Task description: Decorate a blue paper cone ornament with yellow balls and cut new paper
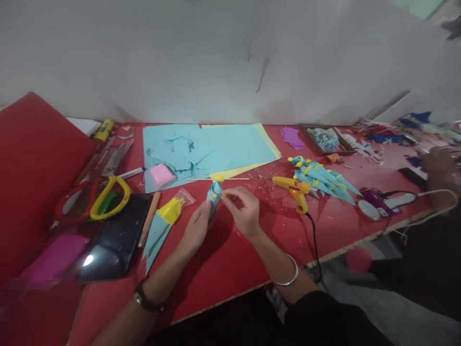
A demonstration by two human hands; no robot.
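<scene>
My left hand (197, 226) is closed around a rolled light-blue paper cone (214, 192), held upright over the red table. A yellow lump sits at the cone's top and another yellow spot shows on its side. Against the cone's right side, my right hand (245, 209) is closed, thumb and finger pinched on a small yellow bit. Left of my left hand lie a yellow pack (170, 210) in clear plastic and several folded blue paper pieces (157, 236). To the right of my right hand is a yellow glue gun (296, 191) with a lit orange light.
Several finished blue cones (324, 178) with yellow bits lie at right. Blue sheets (234, 144) lie at the back, with a pink pack (161, 175) beside them. Scissors (110, 198), a dark tablet-like slab (115, 245) and a wooden stick (149, 218) stand left. Another person's hand (437, 161) is far right.
</scene>
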